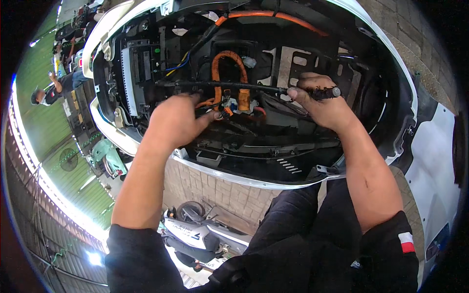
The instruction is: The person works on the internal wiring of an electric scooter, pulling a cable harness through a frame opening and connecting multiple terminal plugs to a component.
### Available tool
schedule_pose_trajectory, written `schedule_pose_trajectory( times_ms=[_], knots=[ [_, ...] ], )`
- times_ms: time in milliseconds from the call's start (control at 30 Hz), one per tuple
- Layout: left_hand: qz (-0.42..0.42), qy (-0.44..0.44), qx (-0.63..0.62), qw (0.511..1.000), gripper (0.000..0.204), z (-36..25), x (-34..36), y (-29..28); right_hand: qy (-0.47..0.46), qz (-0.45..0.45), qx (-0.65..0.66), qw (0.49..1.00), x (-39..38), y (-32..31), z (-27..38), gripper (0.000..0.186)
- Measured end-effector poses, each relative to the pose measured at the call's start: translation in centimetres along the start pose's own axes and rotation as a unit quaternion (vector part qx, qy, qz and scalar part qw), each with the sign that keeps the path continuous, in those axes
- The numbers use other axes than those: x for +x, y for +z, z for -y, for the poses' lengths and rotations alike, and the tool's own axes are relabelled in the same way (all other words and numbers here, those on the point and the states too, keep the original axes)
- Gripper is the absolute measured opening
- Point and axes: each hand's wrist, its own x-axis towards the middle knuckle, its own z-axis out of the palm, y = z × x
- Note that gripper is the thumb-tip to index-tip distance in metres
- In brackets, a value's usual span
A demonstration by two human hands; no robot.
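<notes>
Long, thin, black-sheathed cable (pixel 229 84) runs just beyond my loosely curled left hand (pixel 173 119) into my right hand (pixel 320 100), which is closed around it. I can't tell what, if anything, my left fingers grip.

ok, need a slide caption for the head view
Right hand holding a long black rod, left hand beside orange cables, over an open white-edged vehicle body.

A white motorbike (pixel 183 230) with a dark wheel (pixel 190 212) rests on pale brick paving (pixel 227 188). Off to the left are 1 person (pixel 53 93) in a dark top and blue trousers, 1 mint-green scooter (pixel 106 155) and 1 round fan (pixel 68 159) before a green surface (pixel 36 141). A bright light (pixel 95 259) shows lower left, and a white panel (pixel 432 156) at the right.
</notes>
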Motion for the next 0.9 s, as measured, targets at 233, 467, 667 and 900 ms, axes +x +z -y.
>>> schedule_pose_trajectory(
  times_ms=[233, 467, 667, 900],
  knots=[
    [0.029, 0.002, -0.044, 0.999, 0.035, -3.5, 0.9, -3.7, -0.024, -0.009, -0.031, 0.999, -0.2, -0.4, -0.1, 0.036],
    [-0.250, 0.346, -0.079, 0.901, 0.028, -5.9, 3.3, -0.2, -0.120, -0.015, -0.129, 0.984, -0.2, -0.3, -0.1, 0.032],
    [-0.253, 0.320, -0.078, 0.910, 0.028, -5.9, 4.4, -0.1, -0.098, -0.024, -0.110, 0.989, -1.1, 0.3, -0.7, 0.029],
    [-0.158, 0.256, -0.050, 0.952, 0.048, -5.7, 4.6, 0.3, -0.122, -0.031, -0.123, 0.984, -1.2, 0.3, -0.5, 0.030]
  ],
)
